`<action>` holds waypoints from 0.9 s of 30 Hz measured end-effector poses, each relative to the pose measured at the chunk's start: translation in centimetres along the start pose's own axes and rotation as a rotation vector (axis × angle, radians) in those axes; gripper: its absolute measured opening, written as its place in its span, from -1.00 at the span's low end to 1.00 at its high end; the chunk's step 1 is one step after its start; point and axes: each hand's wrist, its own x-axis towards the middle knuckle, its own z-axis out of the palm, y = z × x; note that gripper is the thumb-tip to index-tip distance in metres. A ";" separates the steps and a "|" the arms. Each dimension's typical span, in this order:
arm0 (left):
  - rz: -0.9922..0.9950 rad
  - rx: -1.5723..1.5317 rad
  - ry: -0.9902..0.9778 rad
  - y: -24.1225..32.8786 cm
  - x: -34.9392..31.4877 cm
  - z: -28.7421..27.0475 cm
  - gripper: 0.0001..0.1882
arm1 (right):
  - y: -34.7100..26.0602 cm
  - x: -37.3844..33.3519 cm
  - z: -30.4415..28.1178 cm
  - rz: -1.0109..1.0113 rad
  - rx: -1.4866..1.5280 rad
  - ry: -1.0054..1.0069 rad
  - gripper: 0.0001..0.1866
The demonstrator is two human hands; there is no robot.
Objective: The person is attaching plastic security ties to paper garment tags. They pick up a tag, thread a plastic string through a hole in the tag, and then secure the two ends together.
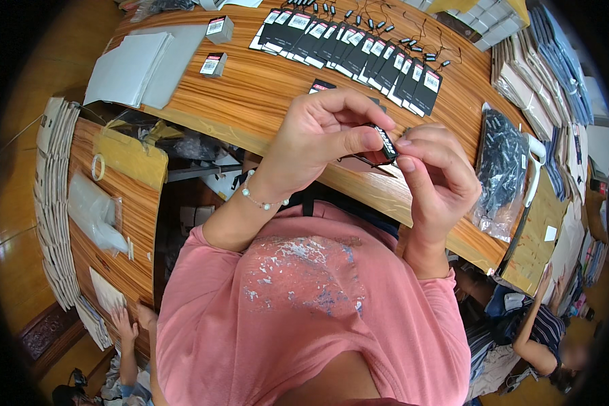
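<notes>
In front of my chest, above the near edge of the table, my left hand (325,128) and my right hand (441,172) pinch a small black seal tag (388,145) with pale lettering between thumbs and fingertips. A dark cord hangs just under my left fingers, and a flat hang tag (367,166) shows partly below; how the two join is hidden. Beyond my hands, black hang tags (345,49) with white barcode labels lie overlapped in a long slanting row, each with a black cord and seal. Another black tag (320,86) lies partly behind my left hand.
Two small label stacks (214,64) and white sheets (125,68) lie left. At right are a clear bag of black seal tags (499,159) and piles of folded bagged garments (524,84). Other people work at lower left and lower right (541,338), beside further tables.
</notes>
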 end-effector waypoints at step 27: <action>-0.026 -0.090 0.024 0.1 -0.2 1.1 -0.76 | 1.7 -0.1 0.7 -0.232 0.104 0.036 -0.91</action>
